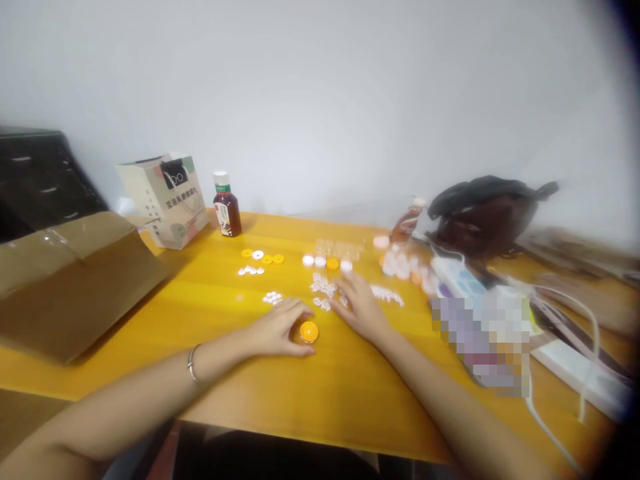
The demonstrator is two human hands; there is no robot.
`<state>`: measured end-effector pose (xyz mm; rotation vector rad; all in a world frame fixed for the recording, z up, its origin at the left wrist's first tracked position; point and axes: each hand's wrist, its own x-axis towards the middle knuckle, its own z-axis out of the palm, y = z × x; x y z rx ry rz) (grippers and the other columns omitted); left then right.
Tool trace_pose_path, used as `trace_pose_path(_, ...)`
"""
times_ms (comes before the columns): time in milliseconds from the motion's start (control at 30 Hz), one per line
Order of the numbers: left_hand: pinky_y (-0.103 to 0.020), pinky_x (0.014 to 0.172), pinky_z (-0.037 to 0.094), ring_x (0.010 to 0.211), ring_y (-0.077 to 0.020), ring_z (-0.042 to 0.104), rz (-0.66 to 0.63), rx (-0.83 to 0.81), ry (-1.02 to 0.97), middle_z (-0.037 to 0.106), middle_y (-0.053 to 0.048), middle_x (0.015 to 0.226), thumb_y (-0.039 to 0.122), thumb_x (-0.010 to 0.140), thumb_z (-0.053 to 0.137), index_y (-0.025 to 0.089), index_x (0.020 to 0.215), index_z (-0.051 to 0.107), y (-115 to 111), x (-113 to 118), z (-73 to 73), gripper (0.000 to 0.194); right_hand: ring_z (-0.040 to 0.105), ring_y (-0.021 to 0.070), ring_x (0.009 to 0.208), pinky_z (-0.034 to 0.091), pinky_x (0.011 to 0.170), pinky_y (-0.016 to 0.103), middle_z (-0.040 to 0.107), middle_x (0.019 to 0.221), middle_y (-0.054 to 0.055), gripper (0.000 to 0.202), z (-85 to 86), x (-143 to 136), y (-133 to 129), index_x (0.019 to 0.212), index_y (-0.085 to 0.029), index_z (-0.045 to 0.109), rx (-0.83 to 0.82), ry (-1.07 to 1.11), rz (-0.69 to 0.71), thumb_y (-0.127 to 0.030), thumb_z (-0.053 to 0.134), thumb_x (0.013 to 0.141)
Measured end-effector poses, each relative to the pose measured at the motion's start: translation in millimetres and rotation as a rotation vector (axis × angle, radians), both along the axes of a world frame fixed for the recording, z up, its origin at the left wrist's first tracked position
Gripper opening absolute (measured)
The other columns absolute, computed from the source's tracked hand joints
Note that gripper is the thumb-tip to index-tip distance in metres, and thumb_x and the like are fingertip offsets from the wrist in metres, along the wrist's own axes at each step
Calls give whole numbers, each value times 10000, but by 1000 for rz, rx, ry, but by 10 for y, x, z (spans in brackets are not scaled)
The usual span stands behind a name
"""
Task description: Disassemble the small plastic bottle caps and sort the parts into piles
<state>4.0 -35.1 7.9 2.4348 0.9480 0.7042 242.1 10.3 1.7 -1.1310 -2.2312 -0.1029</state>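
On the yellow tabletop (345,400), a small orange cup (309,332) sits between the middle and the near edge. The left hand (283,328) curves round its left side, thumb and fingers apart in a wide C with the cup in the gap; whether any finger touches it I cannot tell. The curve seems meant to guard or steady the cup. The right hand (364,308) rests palm down farther from the near edge, fingers loosely spread at the clear pieces (323,285); blur hides the tips, so I cannot tell if it pinches one. Beyond, toward the far edge, lie a row of caps (320,262) and, left of it, a row of rings (273,259). White bits (250,271) lie just nearer than the rings, with white beads (273,297) between them and the left hand. The separate groups look sorted by kind, probably so that each stays within easy reach. A bottle (227,207) and a paper bag (173,203) stand near the far left corner, a brown box (85,287) takes the left edge, and a dark bag (490,217) lies toward the far right corner, which apparently leaves the middle for handwork.
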Motion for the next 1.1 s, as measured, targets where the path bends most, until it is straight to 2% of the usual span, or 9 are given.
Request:
trace_pose_path(100,-354,822,397,914,-222,490,-6,-8,-3,535,-60,987,460,643,693,203,1049,488,-12,18,9,523,305,305,1278,217,1027,549,400,1373,95,476,-17,-187,9,1228,-253,500,-23,-133,1,-481,500,810)
trace_pose_path(200,-354,842,390,934,-222,485,-17,-9,-9,533,-60,1010,428,646,701,206,1064,477,-24,24,30,523,298,318,1279,181,1029,567,392,1382,94,507,-32,-335,89,1216,-257,520,-41,-185,2,-525,513,786)
trace_pose_path(300,-351,848,389,948,-223,483,-19,-10,-9,526,-60,1023,419,649,702,207,1067,476,-29,21,36,520,360,310,1242,244,1009,545,455,1333,102,465,-71,-420,192,1184,-248,553,-70,-180,23,-507,500,802)
trace_pose_path(467,-352,839,390,917,-224,498,-20,-10,5,537,-62,994,451,647,696,204,1042,498,-29,11,19,506,523,233,1087,393,937,417,577,1188,113,333,-163,-414,304,1113,-194,599,-107,-74,95,-354,453,860)
trace_pose_path(600,-345,837,392,924,-223,499,-22,-8,7,540,-59,1006,451,659,686,207,1051,495,-30,9,21,500,552,223,1044,416,912,399,608,1132,100,285,-172,-392,319,1066,-199,614,-116,1,123,-313,469,849)
trace_pose_path(733,-345,838,392,932,-226,497,-12,2,17,539,-60,1009,453,661,684,208,1056,493,-25,11,23,503,533,237,1047,388,928,414,605,1102,93,248,-110,-384,261,1001,-202,609,-63,46,64,-341,491,832)
trace_pose_path(867,-344,834,395,936,-224,494,-13,8,21,535,-61,1014,458,656,687,204,1060,489,-26,10,22,517,521,271,1029,387,912,440,591,1062,137,415,-78,-350,192,1084,-140,528,-74,91,-97,-430,533,787)
trace_pose_path(933,-345,835,395,937,-224,493,-18,9,18,533,-62,1016,460,656,686,203,1056,490,-28,10,21,515,508,293,1046,375,916,472,571,1104,155,524,-90,-346,189,1144,-132,494,-104,71,-145,-479,556,757)
trace_pose_path(1100,-351,833,394,934,-228,487,-15,17,49,531,-68,1015,463,662,678,193,1056,484,-22,16,8,515,449,292,1156,344,953,484,492,1266,148,568,-118,-420,287,1273,-181,429,-141,-16,-56,-461,531,789)
